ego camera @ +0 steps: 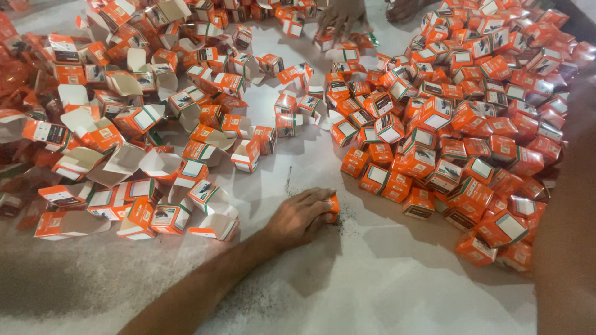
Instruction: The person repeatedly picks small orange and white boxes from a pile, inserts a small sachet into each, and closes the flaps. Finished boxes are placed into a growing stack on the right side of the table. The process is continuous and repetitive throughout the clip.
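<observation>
Left hand (300, 217) among small orange cartons
Its fingers (320, 201) wrap one closed orange carton (333, 208) on the white worktop (385, 279); open-flapped cartons (158, 164) lie leftward, closed cardboard cubes (459, 124) heap rightward.

L arm (205, 285): bare forearm, no sleeve, no watch or band in view. L hand (298, 217): bare, no glove, no rings seen. R arm (568, 248): blurred at right edge; details can't tell.
</observation>
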